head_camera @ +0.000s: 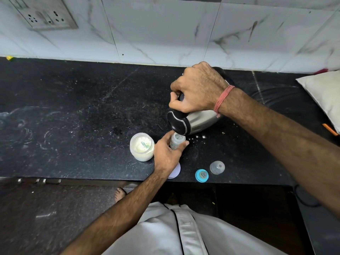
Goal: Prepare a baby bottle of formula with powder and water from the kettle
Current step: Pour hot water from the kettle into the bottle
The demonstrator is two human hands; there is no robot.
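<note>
A steel kettle (pixel 197 122) with a black lid is tipped forward, its spout right over the mouth of a small clear baby bottle (pixel 177 140). My right hand (pixel 197 89) grips the kettle's black handle from above. Fingers and thumb of my left hand (pixel 166 153) curl round the bottle, which stands upright on the black counter (pixel 73 116). An open jar of white formula powder (pixel 141 146) with a scoop inside stands just left of the bottle. The blue bottle ring with teat (pixel 201 175) and the clear cap (pixel 217 167) lie near the front edge.
A pale round lid (pixel 175 172) lies partly under my left wrist. Powder specks dot the counter beside the bottle. A white cushion (pixel 323 96) sits at the right end. A wall socket (pixel 44 13) is on the tiled wall at upper left.
</note>
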